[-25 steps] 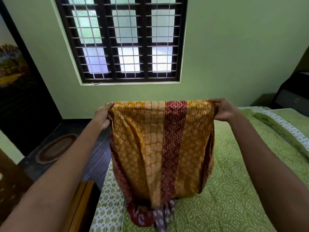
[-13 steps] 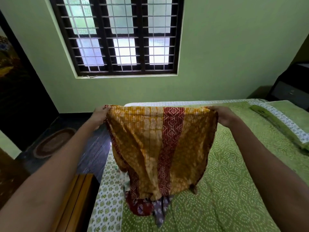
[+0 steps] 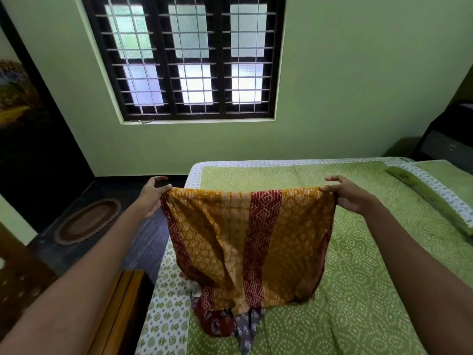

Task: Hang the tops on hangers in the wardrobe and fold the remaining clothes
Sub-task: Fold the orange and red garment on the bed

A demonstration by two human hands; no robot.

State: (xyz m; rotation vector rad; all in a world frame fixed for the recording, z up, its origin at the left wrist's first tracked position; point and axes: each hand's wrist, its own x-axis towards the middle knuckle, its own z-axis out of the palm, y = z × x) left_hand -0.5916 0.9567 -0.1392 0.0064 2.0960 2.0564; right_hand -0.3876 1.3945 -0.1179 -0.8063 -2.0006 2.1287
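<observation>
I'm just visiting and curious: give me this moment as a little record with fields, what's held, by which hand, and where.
cloth: mustard-yellow printed cloth with a dark red band, held spread
left hand: pinches the cloth's top left corner
right hand: pinches the top right corner
lower end: bunched on the bed
bed cover: green, white-dotted
behind: barred window in a green wall
floor: oval mat, left

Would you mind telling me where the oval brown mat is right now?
In the head view, the oval brown mat lies on the dark floor at the left, beyond the left hand and below the window, off the bed.
</observation>
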